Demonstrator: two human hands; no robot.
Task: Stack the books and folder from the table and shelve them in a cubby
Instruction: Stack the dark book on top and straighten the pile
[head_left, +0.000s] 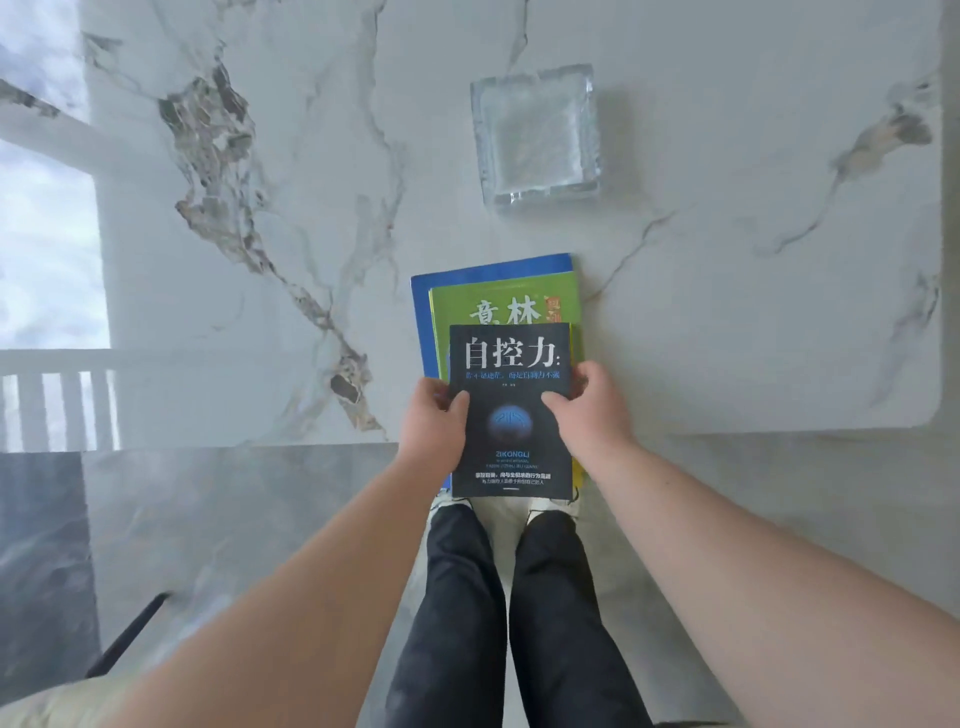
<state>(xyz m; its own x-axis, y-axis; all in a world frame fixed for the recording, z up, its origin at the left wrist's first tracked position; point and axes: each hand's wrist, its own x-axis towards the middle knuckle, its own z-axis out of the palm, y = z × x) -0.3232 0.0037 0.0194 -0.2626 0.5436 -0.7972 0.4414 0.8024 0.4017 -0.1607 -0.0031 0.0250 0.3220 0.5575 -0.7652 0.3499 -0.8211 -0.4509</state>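
Head view, looking straight down at a white marble table (727, 312) with grey veining. Three-item stack sits at the near edge, partly overhanging it toward the person.

Stack order, bottom to top:
- blue folder (423, 332), widest, visible along the far and left sides
- green book (506, 301), white characters on the cover, far end showing past the top book
- black book (506, 364), white title characters up top, blue glowing sphere mid-cover, "ZIKONGLI" printed below it

A thin yellow edge shows on the right side between black cover and green; can't tell what it belongs to.

Left hand (434, 431) grips the stack's left edge, thumb lying on the black cover, fingers wrapped under. Right hand (587, 405) grips the right edge the same way, thumb on top of the black cover near the sphere, fingers curled around the side. Both hands are closed on the stack. Can't tell if the stack is resting on the table or lifted slightly off.

Clear square glass dish (537, 132) sits farther back on the table, well apart from the stack.

Below the table edge: person's legs in dark trousers (493, 623), light shoes (540, 506) just under the stack, grey tile floor (218, 519).
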